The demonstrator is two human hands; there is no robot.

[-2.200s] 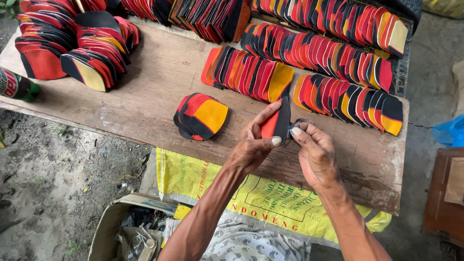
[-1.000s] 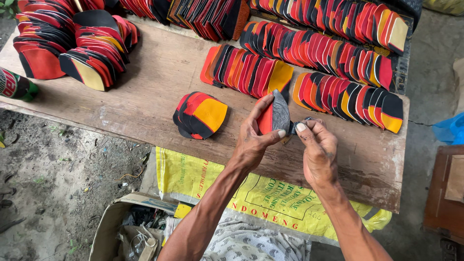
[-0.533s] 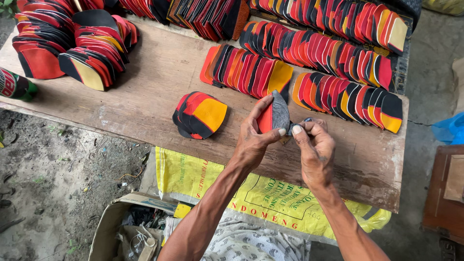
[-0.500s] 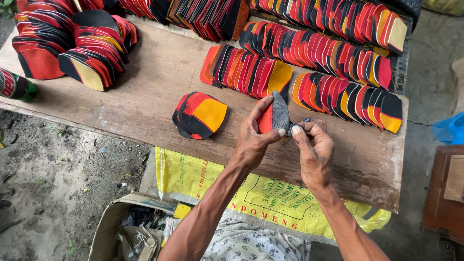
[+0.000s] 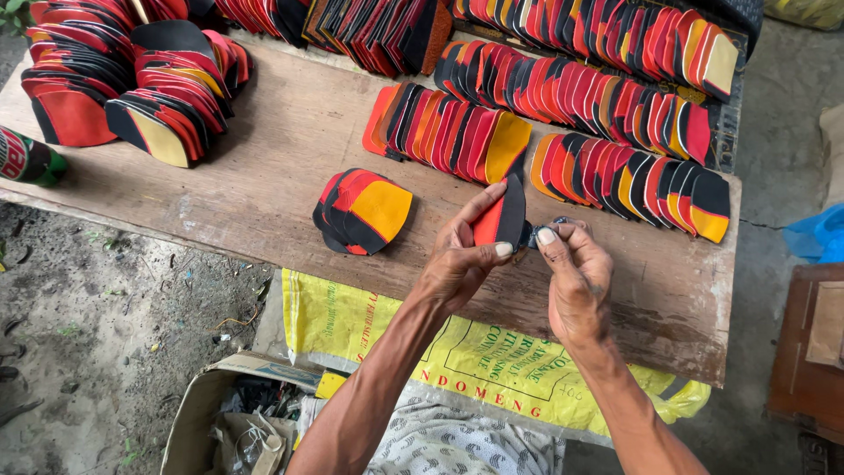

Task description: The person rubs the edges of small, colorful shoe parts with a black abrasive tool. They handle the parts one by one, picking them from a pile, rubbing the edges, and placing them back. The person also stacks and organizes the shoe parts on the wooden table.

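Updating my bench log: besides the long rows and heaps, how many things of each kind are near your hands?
Red-and-black piece in left hand: 1
Small stack of pieces: 1
Yellow sack: 1
Cardboard box: 1
Green bottle: 1
Total: 5

Two bare forearms, lean and sinewy, without sleeves, watch or bracelet. Left hand (image 5: 457,264) and right hand (image 5: 576,281): bony knuckles, raised tendons, no rings or gloves. Short pale fingernails show on the thumbs and forefingers.
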